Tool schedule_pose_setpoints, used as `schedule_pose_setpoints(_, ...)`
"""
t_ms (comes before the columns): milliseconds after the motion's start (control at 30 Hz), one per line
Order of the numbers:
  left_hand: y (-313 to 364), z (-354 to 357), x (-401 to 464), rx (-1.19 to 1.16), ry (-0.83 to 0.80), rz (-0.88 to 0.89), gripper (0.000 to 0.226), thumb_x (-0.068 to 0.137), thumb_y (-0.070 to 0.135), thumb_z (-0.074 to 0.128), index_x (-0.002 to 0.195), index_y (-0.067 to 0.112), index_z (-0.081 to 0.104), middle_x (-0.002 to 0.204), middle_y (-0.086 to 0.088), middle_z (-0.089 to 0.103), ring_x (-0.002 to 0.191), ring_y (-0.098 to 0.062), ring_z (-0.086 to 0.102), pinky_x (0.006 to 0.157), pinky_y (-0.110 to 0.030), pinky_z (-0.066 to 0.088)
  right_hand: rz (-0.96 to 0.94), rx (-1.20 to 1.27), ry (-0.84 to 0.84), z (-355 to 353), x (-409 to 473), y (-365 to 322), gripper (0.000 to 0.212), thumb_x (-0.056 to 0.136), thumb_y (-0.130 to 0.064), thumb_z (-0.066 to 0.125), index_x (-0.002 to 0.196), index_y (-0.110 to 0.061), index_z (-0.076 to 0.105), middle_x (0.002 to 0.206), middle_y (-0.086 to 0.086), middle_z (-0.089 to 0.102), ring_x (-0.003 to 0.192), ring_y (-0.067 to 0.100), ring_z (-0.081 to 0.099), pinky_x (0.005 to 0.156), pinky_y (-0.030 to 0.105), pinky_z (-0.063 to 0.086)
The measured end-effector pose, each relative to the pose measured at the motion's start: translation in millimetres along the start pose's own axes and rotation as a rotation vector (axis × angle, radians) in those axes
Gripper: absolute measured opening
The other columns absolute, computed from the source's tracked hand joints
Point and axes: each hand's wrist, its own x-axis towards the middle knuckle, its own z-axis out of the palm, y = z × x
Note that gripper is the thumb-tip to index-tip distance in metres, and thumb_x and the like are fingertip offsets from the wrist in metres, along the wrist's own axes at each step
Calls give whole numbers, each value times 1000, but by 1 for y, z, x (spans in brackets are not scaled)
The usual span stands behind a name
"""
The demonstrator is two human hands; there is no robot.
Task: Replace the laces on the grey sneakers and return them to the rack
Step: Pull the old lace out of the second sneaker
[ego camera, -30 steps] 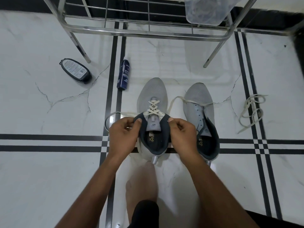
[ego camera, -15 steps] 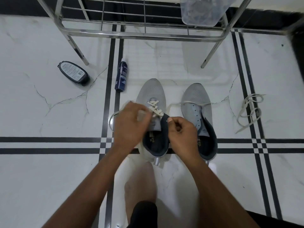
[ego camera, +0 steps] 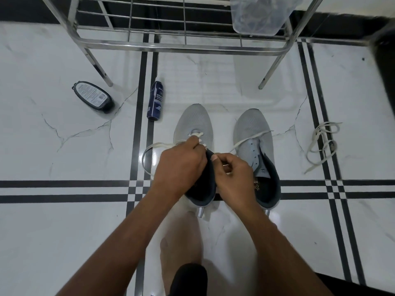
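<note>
The white lace [ego camera: 154, 146] is limp and light (likely slippery); the left hand [ego camera: 179, 167] and right hand [ego camera: 233, 178] pinch its ends at the left sneaker [ego camera: 193, 122].

The floor [ego camera: 64, 231] is glossy white marble with thin grey cracks and black double stripes that cross each other. Light reflects softly on it. At the far edge a dark band [ego camera: 32, 9] runs along the floor.
</note>
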Motion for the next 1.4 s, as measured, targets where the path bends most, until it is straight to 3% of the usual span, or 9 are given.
schedule_pose_setpoints(300,-11,1,-5,-83,46,84,14,95,22,75,84,14,75,86,-1,64,62,-23,64,48,-30,39,6,-3,-5,3,-1,1,18,106,-34,65,106,-26,80,87,-18,77,80,0,73,74,27,62)
schedule_pose_setpoints(367,-11,1,-6,-353,125,-230,12,92,25,78,83,17,79,82,7,68,66,-14,64,57,-28,46,9,-1,14,1,0,3,17,106,-33,65,104,-25,80,85,-16,77,78,3,74,75,33,64)
schedule_pose_setpoints(467,-49,-7,-5,-1049,389,-1148,11,80,19,81,75,11,75,63,7,58,56,-15,50,61,-30,45,34,10,33,-1,3,7,18,106,-34,65,99,-24,79,83,-13,77,76,8,74,76,42,64)
schedule_pose_setpoints(533,-71,-12,-15,-1085,383,-1390,16,79,20,77,83,6,69,68,-1,48,58,-17,42,68,-34,43,46,13,33,-2,3,8,19,106,-35,65,99,-25,79,84,-12,77,77,9,74,77,43,64)
schedule_pose_setpoints(600,-63,-16,-26,-769,342,-1195,29,87,30,77,111,13,73,86,4,58,71,-14,52,79,-30,46,47,10,30,-1,1,6,17,106,-34,65,102,-25,79,84,-12,77,75,8,73,76,41,65)
schedule_pose_setpoints(667,-30,-20,-32,-526,303,-705,36,95,35,76,129,25,69,103,8,58,84,-8,56,76,-26,48,34,1,32,-1,0,3,16,106,-33,66,103,-25,79,83,-14,77,73,6,73,73,35,64)
schedule_pose_setpoints(800,6,-2,-16,-163,110,-68,19,98,27,73,114,17,77,106,-1,64,72,-19,67,51,-28,42,-18,-10,10,-1,-1,-1,17,106,-29,65,103,-24,81,88,-18,78,77,0,73,72,20,57)
schedule_pose_setpoints(967,3,21,-4,100,-37,126,22,103,14,46,94,10,66,105,-11,63,83,-29,69,55,-38,52,-35,-29,-5,-4,0,-3,18,107,-29,64,105,-25,81,88,-20,78,77,-2,73,72,16,57)
schedule_pose_setpoints(1400,-4,17,-13,-15,57,67,5,95,10,73,93,8,69,99,-10,62,61,-25,59,45,-31,33,6,0,-14,-4,-2,-3,18,107,-32,64,106,-25,81,89,-17,78,78,3,75,76,34,64)
